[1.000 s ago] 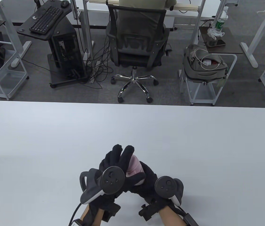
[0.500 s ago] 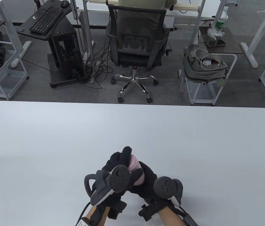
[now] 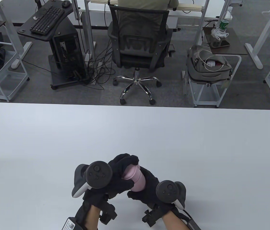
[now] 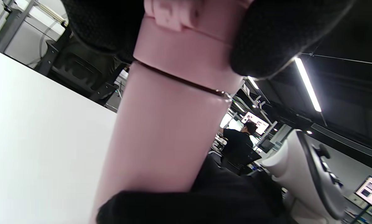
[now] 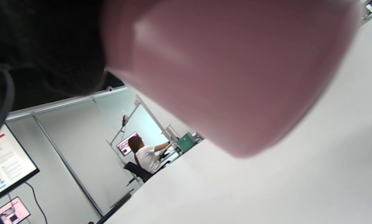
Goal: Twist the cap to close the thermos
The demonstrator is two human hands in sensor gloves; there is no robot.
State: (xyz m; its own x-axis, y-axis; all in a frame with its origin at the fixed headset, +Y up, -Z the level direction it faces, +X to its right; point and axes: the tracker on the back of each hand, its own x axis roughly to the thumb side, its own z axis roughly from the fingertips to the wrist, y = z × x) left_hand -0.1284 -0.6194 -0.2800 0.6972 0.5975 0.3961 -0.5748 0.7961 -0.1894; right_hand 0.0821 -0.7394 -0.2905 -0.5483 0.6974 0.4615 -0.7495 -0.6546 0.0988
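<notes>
Table view, near its six o'clock edge: the left hand [image 3: 118, 177] gripped the cap [image 3: 128, 172] of a pink thermos [image 3: 137, 182], tilted toward eleven o'clock above the white table [image 3: 197, 148]; the right hand [image 3: 149, 189] clasped its body.

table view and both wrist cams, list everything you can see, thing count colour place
thermos: 1, pink, held tilted above the near middle of the table
cap: 1, pink, on the thermos top, thin dark seam below it
table: 1, white, across the near half
office chair: 1, black mesh, behind the table, someone seated in it
keyboard: 1, black, on the dark desk far left
backpack: 1, grey, on a white cart far right
green bottle: 1, on the small dark stand far right
left hand: 1, black glove, grips the cap
right hand: 1, black glove, holds the thermos body
</notes>
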